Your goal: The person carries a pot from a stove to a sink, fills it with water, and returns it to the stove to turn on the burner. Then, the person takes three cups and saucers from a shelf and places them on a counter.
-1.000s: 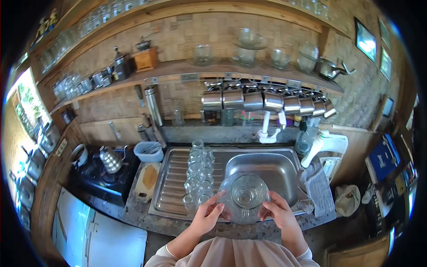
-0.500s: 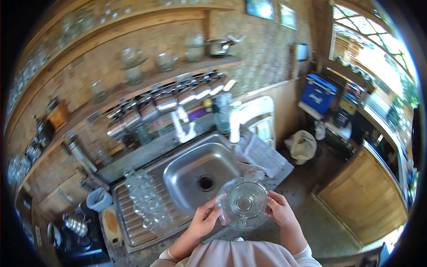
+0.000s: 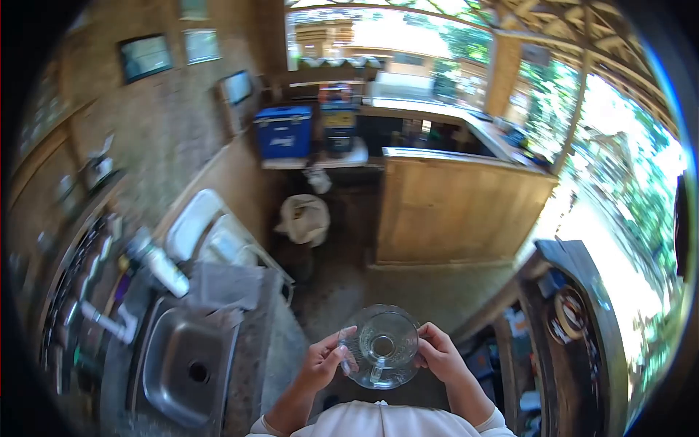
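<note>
A clear glass cup stands on a clear glass saucer (image 3: 395,373), held level in front of my body at the lower middle. My left hand (image 3: 324,360) grips the saucer's left rim, thumb on top. On the right rim, my right hand (image 3: 439,351) is closed with its fingers pinching the edge. The cup's handle points toward me. Below the glassware the floor shows dark.
A steel sink (image 3: 164,371) and white tap (image 3: 109,320) are at the lower left, with a grey cloth (image 3: 229,284) beside them. Ahead are a blue cooler (image 3: 284,135), a white bag (image 3: 304,220) and a wooden counter (image 3: 455,211). Dark shelving (image 3: 575,255) stands at right.
My view has turned right, so the sink has shifted to the left edge and the counter to the middle. Dark shelving has come into view. Both hands still hold the saucer with the cup.
</note>
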A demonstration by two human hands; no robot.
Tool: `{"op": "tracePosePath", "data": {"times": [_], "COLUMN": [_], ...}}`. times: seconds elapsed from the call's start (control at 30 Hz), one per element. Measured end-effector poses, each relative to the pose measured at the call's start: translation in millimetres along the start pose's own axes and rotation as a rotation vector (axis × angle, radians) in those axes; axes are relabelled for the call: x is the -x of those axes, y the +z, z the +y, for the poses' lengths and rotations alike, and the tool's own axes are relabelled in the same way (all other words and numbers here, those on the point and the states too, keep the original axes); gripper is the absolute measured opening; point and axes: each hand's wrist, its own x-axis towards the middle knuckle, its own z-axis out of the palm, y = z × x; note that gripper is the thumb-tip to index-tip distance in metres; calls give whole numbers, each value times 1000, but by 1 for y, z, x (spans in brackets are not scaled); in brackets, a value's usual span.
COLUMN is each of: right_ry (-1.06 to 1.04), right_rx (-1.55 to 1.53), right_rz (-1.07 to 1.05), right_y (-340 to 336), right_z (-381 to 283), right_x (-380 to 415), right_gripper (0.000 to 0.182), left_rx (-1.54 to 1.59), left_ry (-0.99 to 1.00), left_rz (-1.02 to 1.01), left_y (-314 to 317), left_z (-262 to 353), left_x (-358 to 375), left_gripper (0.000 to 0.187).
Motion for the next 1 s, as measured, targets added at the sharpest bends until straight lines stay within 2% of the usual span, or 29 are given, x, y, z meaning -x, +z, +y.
{"op": "tracePosePath", "data": {"times": [0.2,0.3,0.53,0.73,0.8,1.0], "right_ry": [-56,-111,-200,-310,-337,-444], "right_rx": [-22,-18,-43,-145,-197,-187], "right_rz": [473,695,1162,1444,1554,1731], "right_y": [-36,-39,-18,9,14,24], "right_z": [2,2,10,31,32,43], "right_x": [76,111,175,208,220,272], "right_gripper": [11,11,12,9,8,7], "left_rx": [64,118,166,199,265,472], "left_ry": [-83,-78,-213,-338,-424,-497], "left_rz": [-391,-666,-1085,-1226,-1148,-1232], "left_y": [64,100,178,224,240,274], "left_z": [-25,-31,-40,-55,-57,-76], "left_x": [-71,-98,-115,-90,-74,-24], "left_gripper": [38,36,36,34,33,42]}}
